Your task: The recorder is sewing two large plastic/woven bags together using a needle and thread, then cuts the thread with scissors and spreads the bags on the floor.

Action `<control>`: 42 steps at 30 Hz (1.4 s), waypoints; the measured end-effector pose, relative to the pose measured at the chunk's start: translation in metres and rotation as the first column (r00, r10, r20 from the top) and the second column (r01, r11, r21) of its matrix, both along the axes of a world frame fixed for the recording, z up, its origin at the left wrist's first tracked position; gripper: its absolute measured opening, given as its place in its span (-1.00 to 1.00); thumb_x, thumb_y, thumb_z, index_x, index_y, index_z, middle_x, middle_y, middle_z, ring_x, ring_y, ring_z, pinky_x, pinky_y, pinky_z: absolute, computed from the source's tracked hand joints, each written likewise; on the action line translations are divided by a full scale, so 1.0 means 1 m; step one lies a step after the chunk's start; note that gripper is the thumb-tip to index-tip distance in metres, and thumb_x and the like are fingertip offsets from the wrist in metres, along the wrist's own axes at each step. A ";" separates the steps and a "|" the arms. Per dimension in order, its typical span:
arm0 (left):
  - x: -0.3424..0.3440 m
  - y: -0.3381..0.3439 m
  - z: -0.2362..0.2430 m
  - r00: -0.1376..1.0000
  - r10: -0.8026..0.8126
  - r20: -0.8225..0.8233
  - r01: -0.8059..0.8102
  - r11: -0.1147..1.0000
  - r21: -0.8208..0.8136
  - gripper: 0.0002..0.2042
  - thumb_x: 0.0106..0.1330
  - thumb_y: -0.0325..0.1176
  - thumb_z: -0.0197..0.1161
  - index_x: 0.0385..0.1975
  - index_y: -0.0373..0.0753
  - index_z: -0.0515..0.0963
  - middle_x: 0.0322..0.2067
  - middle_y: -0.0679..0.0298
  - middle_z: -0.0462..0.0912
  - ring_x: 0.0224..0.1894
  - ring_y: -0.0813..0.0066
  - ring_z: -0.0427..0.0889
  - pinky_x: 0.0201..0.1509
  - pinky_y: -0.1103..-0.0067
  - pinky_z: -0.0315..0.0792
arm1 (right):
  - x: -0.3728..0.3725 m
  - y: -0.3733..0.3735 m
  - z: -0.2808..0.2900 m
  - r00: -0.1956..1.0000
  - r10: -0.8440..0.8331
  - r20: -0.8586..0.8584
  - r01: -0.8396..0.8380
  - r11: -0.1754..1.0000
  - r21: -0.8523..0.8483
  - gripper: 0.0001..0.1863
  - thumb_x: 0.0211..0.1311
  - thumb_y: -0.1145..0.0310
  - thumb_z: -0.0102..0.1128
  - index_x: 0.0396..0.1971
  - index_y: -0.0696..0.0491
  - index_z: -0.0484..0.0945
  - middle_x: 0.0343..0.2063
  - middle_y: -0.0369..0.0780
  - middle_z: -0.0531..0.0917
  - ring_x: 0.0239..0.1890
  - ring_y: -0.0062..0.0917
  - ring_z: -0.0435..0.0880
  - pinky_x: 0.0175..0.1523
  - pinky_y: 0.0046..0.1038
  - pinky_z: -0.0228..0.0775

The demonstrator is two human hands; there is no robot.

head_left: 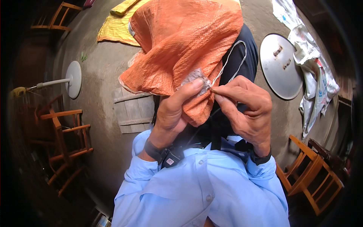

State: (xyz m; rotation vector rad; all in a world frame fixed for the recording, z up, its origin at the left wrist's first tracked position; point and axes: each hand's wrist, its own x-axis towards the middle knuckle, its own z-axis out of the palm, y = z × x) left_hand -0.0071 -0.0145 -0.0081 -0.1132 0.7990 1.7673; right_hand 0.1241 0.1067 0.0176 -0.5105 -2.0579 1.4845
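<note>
A crumpled orange woven sack point(181, 38) lies over my lap. My left hand point(172, 109) grips its near edge, thumb pressed on a pale whitish patch point(196, 77) against the orange weave. At the patch's right edge, my right hand point(245, 109) pinches thumb and forefinger together. Whatever sits between those fingertips is too small to name. A white string point(244, 47) runs from beside the patch, loops up over my dark trouser leg and comes back down towards my right hand. The fingers of my left hand behind the sack are hidden.
Yellow sacking point(117, 26) lies on the floor beyond the orange sack. To the right are a round metal lid point(281, 75) and white printed sacks point(310, 56). A wooden slatted board point(134, 111), a white round stand base point(74, 79) and wooden chairs point(66, 130) stand or lie around.
</note>
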 end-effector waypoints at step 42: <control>-0.003 -0.004 -0.003 0.993 -0.121 -0.011 0.122 0.990 0.069 -0.73 0.32 -0.39 0.24 -0.04 -0.36 0.51 -0.21 0.22 0.64 -0.18 0.49 0.67 -0.05 0.53 0.57 | -0.004 -0.002 -0.003 1.000 0.028 -0.005 -0.028 0.999 0.023 -0.80 0.06 0.70 0.34 -0.28 0.18 0.71 -0.43 -0.22 0.64 -0.38 -0.57 0.65 -0.29 -0.59 0.47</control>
